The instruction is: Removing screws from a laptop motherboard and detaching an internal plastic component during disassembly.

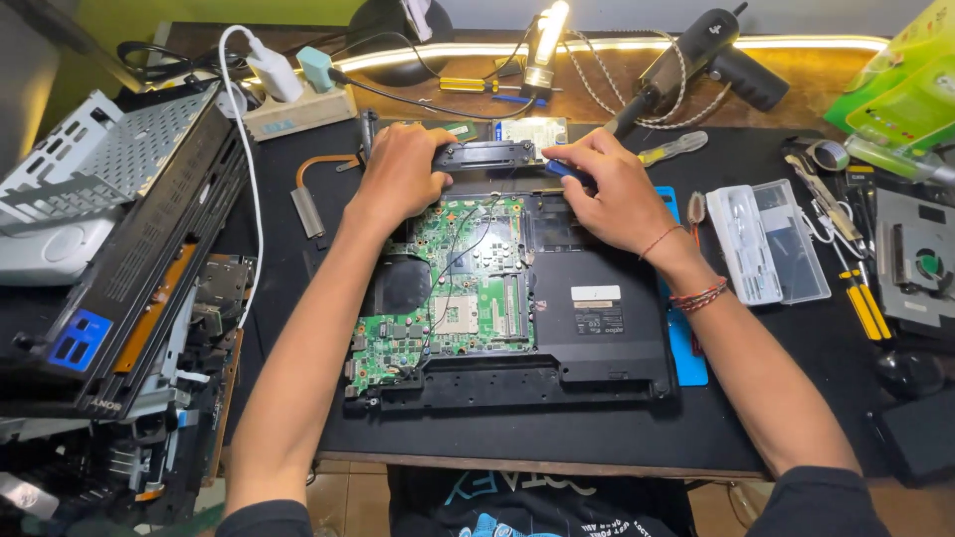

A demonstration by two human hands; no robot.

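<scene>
two hands on one opened laptop (517, 298): left hand (403, 174) curled around black part (484, 154), right hand (612, 189) pinching screwdriver (559, 169)

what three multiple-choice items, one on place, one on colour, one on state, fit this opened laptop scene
1. Where is the clear plastic compartment box?
A. beyond the right hand, away from the left hand
B. on the board
C. on the floor
2. What colour is the exposed laptop circuit board?
A. red
B. green
C. white
3. What state is the slim desk lamp in?
A. off
B. fallen
C. lit

A: it lies past the right wrist. B: the board is green. C: it glows.
</scene>
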